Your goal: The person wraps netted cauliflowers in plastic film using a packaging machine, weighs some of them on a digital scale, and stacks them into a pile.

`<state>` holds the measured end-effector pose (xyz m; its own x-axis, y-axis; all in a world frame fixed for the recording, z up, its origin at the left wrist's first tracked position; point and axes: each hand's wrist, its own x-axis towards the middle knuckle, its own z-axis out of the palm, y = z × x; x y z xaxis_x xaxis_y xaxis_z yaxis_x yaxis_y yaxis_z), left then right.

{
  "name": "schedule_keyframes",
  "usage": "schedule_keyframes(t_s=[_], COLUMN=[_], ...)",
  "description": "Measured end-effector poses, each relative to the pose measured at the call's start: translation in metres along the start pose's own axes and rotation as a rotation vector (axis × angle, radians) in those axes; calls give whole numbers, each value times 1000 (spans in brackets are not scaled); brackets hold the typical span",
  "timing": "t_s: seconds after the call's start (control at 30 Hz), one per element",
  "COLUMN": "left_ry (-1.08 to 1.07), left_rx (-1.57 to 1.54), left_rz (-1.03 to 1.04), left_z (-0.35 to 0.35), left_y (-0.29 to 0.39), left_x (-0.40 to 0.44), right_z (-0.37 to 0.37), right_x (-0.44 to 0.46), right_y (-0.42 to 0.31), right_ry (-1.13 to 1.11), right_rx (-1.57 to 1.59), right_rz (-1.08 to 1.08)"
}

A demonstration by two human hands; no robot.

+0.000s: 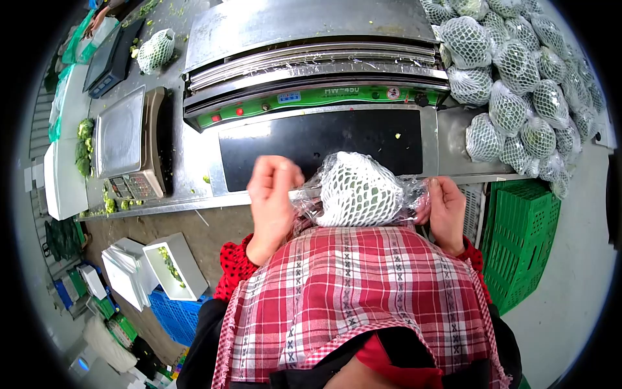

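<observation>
Netted bundle (pixel 359 191) lies at counter's (pixel 188 203) near edge, long axis roughly left-right, between left fingers (pixel 280 172), nearer, curled, grip unclear, and right fingers (pixel 438 193), pinching film's (pixel 412 190) right end.

Left hand (pixel 272 198) and right hand (pixel 447 206) curl, well apart.

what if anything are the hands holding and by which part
The right hand pinches the right end of the clear wrap around the netted bundle; the left hand is at the other end, grip unclear.
</observation>
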<state>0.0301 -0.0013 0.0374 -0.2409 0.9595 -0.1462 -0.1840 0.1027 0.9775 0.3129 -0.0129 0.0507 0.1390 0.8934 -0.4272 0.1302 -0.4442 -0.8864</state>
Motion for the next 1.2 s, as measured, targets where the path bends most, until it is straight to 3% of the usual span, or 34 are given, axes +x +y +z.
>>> schedule_keyframes(t_s=[0.07,0.13,0.2,0.27,0.37,0.47,0.53,0.57,0.6,0.67,0.7,0.73,0.8,0.83,1.0,1.13,1.2], left_ry=[38,46,-60,-303,-313,-188,19,-1,-2,-354,-342,-341,-78,15,85,156,27], left_rx=[-316,-279,359,558,300,98,61,311,310,787,595,595,46,35,-215,139,747], left_rz=[-77,-66,23,-221,-201,-142,-81,-116,-116,-204,-79,-79,-29,-73,-255,-446,-129], left_z=[-18,-23,-17,-10,-14,-14,-7,-7,-5,2,1,2,5,6,-1,-18,-9], left_y=[7,5,0,15,-3,1,6,12,15,18,0,-8,-16,-13,-9,-38,-50], left_x=[7,14,19,14,13,19,22,24,23,21,17,17,17,15,7,-5,-12], right_z=[-2,0,2,1,0,2,4,4,5,7,7,8,7,5,-10,-34,-28], right_x=[3,4,5,5,7,7,7,7,8,9,9,8,6,4,7,8,25], right_y=[1,2,2,1,5,6,4,4,3,2,1,-1,-2,-3,16,68,117], right_ry=[2,-2,0,-13,-29,-7,-13,-17,-17,-36,-40,-33,-20,-3,4,-77,-101], right_rx=[36,19,-1,17,-7,-7,-16,-25,-25,4,2,4,6,-4,-112,-244,-619], right_rz=[1,8,13,29,16,34,25,18,17,10,10,27,45,92,140,178,-101])
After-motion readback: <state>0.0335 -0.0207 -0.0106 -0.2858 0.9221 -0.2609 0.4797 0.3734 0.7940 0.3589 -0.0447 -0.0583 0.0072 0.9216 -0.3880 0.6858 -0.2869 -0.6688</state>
